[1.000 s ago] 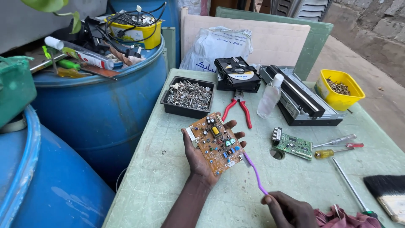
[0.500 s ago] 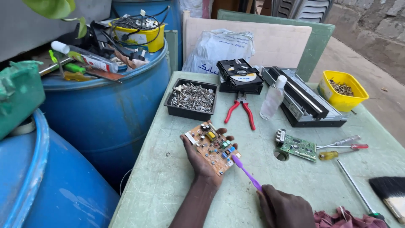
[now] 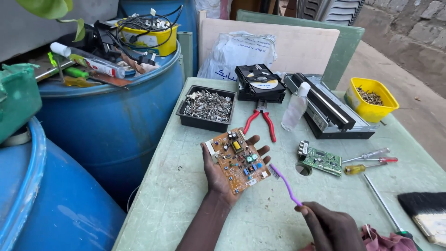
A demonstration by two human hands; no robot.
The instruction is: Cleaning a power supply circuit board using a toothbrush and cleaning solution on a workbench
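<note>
Head view looks down on an orange-brown circuit board [image 3: 238, 160] lying face up across my left hand [image 3: 222, 174]. It is crowded with small parts: a yellow block near the middle, dark cylinders at the far end, a few blue-green pieces and a white connector at one corner. My left palm is open and flat under it, fingertips showing past its far edge, thumb curled up at its left side. My right hand [image 3: 332, 227] sits lower right, fingers closed around the handle of a purple toothbrush [image 3: 284, 183]; its bristled head rests just at the board's right edge (whether it truly touches, I cannot tell).

Board and hands hover over a pale green table [image 3: 176, 195]. Just right of the brush head lies a small green circuit board [image 3: 320, 159], with screwdrivers [image 3: 369, 160] beside it. Farther back sit red-handled pliers [image 3: 261, 122], a black tray of screws [image 3: 206, 107], a clear plastic bottle [image 3: 295, 108], an opened disc drive [image 3: 260, 83] and a yellow tub [image 3: 370, 98]. Blue barrels [image 3: 111, 116] stand at left.
</note>
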